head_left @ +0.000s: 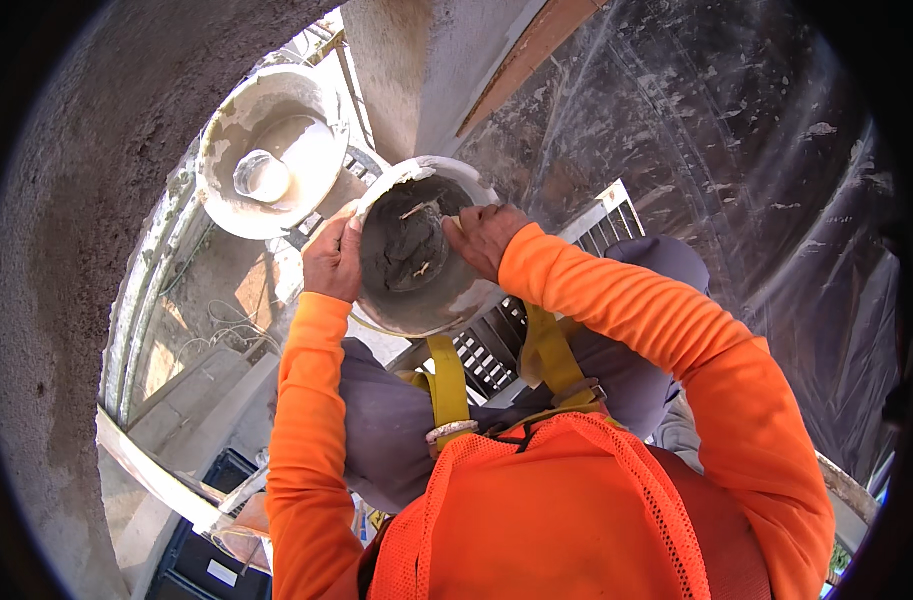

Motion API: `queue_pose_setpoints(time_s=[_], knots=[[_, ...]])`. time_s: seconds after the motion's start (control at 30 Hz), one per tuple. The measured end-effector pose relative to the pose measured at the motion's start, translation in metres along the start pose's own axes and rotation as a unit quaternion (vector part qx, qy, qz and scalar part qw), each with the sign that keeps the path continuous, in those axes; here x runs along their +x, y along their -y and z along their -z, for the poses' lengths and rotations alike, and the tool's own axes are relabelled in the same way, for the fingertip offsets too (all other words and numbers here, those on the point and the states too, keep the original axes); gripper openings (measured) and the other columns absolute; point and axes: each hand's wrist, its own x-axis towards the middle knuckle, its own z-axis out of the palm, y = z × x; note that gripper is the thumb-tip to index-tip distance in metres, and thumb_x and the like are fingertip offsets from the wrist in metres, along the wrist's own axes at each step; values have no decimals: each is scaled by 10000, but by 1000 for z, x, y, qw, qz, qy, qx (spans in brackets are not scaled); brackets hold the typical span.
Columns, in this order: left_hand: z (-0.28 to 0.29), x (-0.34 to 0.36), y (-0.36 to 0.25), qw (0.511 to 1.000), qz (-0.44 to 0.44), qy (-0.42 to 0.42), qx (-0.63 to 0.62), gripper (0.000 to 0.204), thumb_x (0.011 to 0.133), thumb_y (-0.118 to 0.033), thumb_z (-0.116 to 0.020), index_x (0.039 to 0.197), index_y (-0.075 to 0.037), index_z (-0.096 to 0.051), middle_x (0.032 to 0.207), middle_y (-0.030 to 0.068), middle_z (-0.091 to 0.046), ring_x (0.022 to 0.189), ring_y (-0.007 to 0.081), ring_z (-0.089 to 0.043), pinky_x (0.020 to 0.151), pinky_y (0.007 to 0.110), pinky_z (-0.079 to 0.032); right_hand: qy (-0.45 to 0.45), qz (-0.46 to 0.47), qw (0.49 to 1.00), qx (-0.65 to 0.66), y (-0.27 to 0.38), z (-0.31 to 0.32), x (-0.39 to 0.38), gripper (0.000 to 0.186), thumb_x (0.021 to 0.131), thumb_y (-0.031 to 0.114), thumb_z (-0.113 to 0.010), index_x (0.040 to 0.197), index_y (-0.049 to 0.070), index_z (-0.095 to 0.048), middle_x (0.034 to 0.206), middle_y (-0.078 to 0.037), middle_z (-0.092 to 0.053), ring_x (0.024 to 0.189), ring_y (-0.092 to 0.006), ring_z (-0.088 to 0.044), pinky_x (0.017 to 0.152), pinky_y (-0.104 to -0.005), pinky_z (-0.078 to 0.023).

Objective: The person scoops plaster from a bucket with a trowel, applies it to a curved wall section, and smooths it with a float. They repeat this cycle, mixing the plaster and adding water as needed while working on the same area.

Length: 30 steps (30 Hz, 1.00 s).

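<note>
A round bucket (416, 312) with a mortar-smeared rim sits tilted toward me in front of my knees. Wet grey mortar (408, 235) lies inside it, with a few pale streaks on top. My left hand (333, 258) grips the bucket's left rim, thumb on the inner side and fingers outside. Over the right side of the opening, my right hand (486, 236) is closed around a small tool; a bit of pale yellowish handle shows by the thumb. The tool's working end cannot be made out against the mortar.
A larger whitish tub (219, 185) holding a small clear container (261, 177) stands at the far left. A rough plastered wall (51, 300) curves along the left. Plastic sheeting (716, 150) covers the right side. Slotted metal platform (491, 350) lies under my legs.
</note>
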Motion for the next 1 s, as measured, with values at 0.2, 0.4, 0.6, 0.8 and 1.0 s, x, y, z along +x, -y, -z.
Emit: queue_pose_setpoints(time_s=[0.2, 0.4, 0.6, 0.8, 1.0], knots=[[2, -1, -10, 1000, 28, 4, 5, 277, 1052, -208, -588, 1180, 8, -704, 842, 123, -681, 749, 204, -632, 744, 331, -518, 178, -144, 958, 170, 26, -20, 10, 487, 961, 215, -548, 1422, 62, -517, 1120, -200, -679, 1019, -353, -703, 819, -466, -575], [1, -3, -5, 999, 48, -11, 6, 288, 1054, -219, -582, 1171, 15, -704, 849, 133, -689, 750, 211, -632, 748, 338, -519, 168, -122, 913, 350, 60, 2, -32, 497, 970, 257, -572, 1442, 117, -505, 1080, -245, -685, 974, -453, -690, 860, -532, -542], [11, -4, 4, 996, 65, 8, 64, 298, 1033, -198, -590, 1225, 5, -693, 1016, 183, -736, 876, 240, -694, 829, 333, -526, 202, -72, 916, 340, 61, 36, -43, 580, 959, 267, -586, 1507, 138, -448, 1090, -221, -686, 967, -434, -702, 875, -520, -546], [18, -9, 14, 996, 79, -7, 38, 335, 1030, -215, -564, 1255, 5, -679, 1115, 196, -739, 978, 324, -714, 908, 339, -517, 126, -105, 971, 176, 31, -14, 6, 557, 964, 193, -538, 1509, 127, -443, 1174, -206, -663, 965, -403, -713, 830, -494, -569], [33, -21, 41, 966, 233, 7, 109, 378, 1023, -273, -525, 1244, -8, -681, 1167, 238, -714, 1092, 407, -668, 966, 411, -502, 56, -136, 979, 143, 49, -19, 2, 393, 983, 186, -502, 1338, 27, -559, 1112, -210, -682, 929, -358, -726, 759, -461, -587]])
